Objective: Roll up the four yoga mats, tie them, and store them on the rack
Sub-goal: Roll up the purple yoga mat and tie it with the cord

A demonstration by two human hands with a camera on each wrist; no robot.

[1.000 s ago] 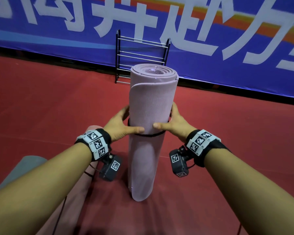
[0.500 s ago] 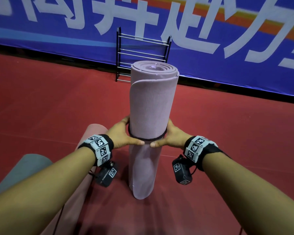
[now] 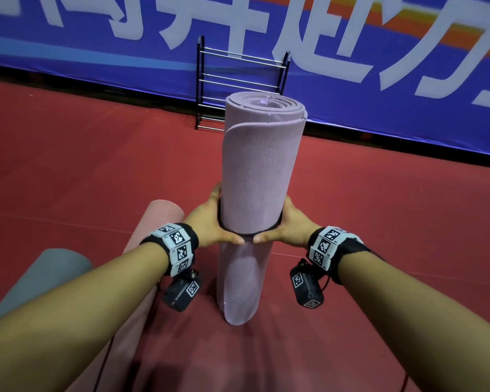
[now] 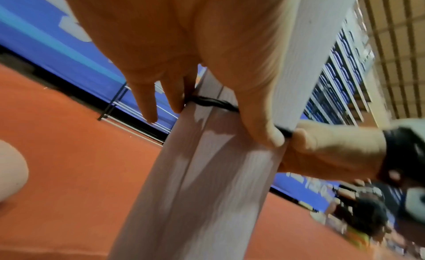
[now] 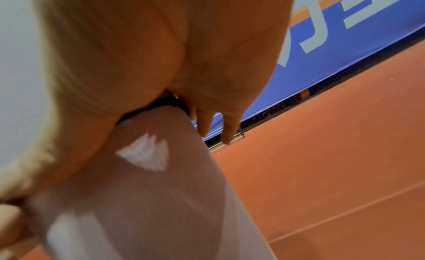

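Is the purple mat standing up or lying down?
Standing up: the rolled purple mat stands on end on the red floor, spiral top showing.

This is an indoor sports hall or arena. A smooth red-brown sports floor with faint court lines stretches wide, bordered by a long blue barrier banner printed with large white characters and an orange stripe. A black metal rack with thin silver rails stands against that banner. The left wrist view catches tiers of blue spectator seats rising under a slatted ceiling. Rolled exercise mats, pink and grey-blue, lie on the floor.
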